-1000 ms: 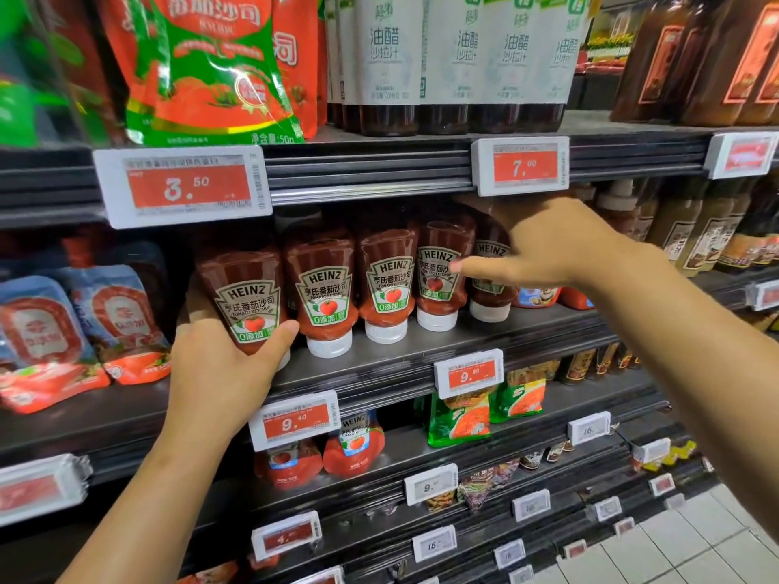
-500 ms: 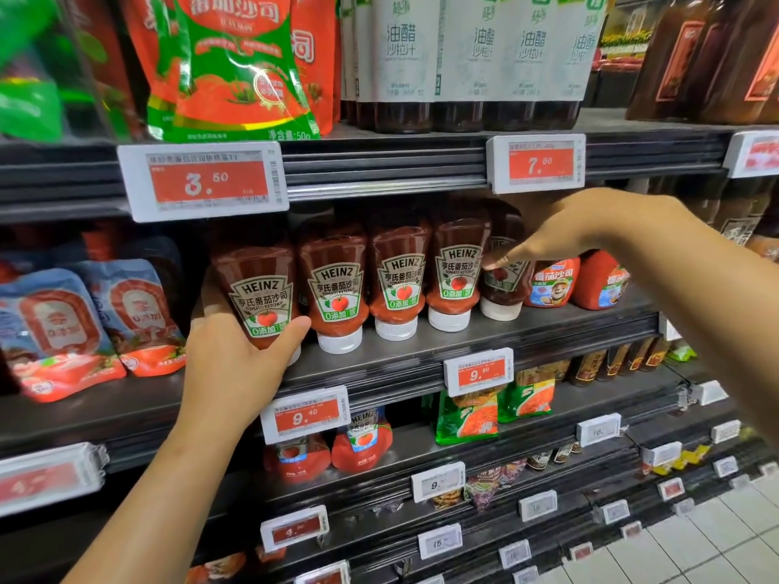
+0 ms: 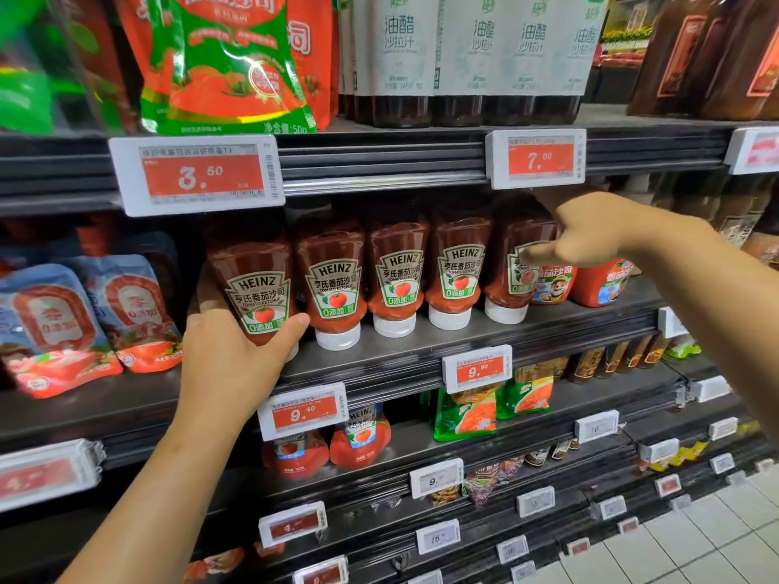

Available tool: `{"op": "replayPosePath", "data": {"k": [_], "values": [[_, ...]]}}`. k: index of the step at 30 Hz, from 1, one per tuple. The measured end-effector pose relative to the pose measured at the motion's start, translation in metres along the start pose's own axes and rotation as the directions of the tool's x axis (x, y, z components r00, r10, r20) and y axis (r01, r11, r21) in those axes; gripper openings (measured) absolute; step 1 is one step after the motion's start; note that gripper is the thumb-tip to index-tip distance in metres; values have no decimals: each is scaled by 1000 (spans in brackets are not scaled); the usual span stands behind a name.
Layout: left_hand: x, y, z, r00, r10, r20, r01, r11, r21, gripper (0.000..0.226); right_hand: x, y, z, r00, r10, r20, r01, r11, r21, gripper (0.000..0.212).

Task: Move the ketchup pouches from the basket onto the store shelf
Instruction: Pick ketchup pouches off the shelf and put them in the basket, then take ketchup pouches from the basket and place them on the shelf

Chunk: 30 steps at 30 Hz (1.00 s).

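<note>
Head view, store shelf (image 3: pixel 421 343) at chest height. I see five upside-down Heinz ketchup bottles standing in a row along the shelf's front edge, caps down, nearly shoulder to shoulder; bare shelf surface shows in front of the caps, and a dark strip of headroom lies between the bottle tops and the price rail above. Left of the row, blue-and-red ketchup pouches (image 3: pixel 80 322) lean back on the same shelf, their bottom edges reaching its front lip. My left hand (image 3: pixel 236 356) reaches up from below and grips the leftmost ketchup bottle (image 3: pixel 253 288): thumb laid across the lower front of the label, fingers wrapped behind the bottle and mostly hidden. My right hand (image 3: pixel 590 233) comes in from the right with the forearm roughly level; its fingers (image 3: pixel 535 252) are extended, close together and blurred, tips against the label of the rightmost ketchup bottle (image 3: pixel 512 267), holding nothing. Small red pouches (image 3: pixel 598 280) sit just right of that bottle, partly behind the hand.
</note>
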<state>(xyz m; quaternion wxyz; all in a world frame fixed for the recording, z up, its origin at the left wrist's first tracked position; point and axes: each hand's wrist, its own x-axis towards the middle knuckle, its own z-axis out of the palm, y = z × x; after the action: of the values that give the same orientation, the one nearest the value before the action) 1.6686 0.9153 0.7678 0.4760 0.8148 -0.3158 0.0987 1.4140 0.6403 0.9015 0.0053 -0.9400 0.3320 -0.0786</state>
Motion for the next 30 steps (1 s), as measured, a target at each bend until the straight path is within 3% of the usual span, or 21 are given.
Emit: {"op": "replayPosePath", "data": {"k": [4, 7, 8, 11, 17, 20, 22, 28, 30], "values": [[-2, 3, -2, 1000, 30, 6, -30, 999, -20, 41, -3, 10, 16, 989, -103, -109, 109, 993, 51, 91], [-4, 4, -7, 999, 27, 25, -26, 999, -44, 42, -12, 9, 30, 947, -131, -294, 164, 982, 92, 85], [-5, 1, -8, 999, 12, 33, -11, 999, -37, 52, -16, 7, 38, 921, -131, -366, 178, 979, 98, 82], [-13, -9, -14, 997, 69, 20, -68, 997, -27, 80, -31, -4, 72, 809, -44, -587, 170, 972, 163, 68], [-33, -33, -37, 977, 211, -18, -212, 974, -79, 63, -70, -60, 130, 688, 165, -707, 191, 898, 396, 56], [-43, -49, -55, 956, 292, -18, -292, 953, -79, 45, -79, -109, 151, 760, 242, -603, 148, 839, 523, 43], [-48, -65, -70, 944, 330, 4, -328, 941, -76, 37, -82, -141, 162, 812, 214, -543, 140, 831, 538, 42], [-72, -115, -127, 897, 406, 175, -350, 894, -280, 29, -103, -229, 178, 855, 197, -479, 51, 888, 456, 37], [-86, -139, -144, 897, 373, 237, -290, 901, -322, 27, -117, -263, 186, 864, 176, -472, 58, 896, 440, 35]]}}
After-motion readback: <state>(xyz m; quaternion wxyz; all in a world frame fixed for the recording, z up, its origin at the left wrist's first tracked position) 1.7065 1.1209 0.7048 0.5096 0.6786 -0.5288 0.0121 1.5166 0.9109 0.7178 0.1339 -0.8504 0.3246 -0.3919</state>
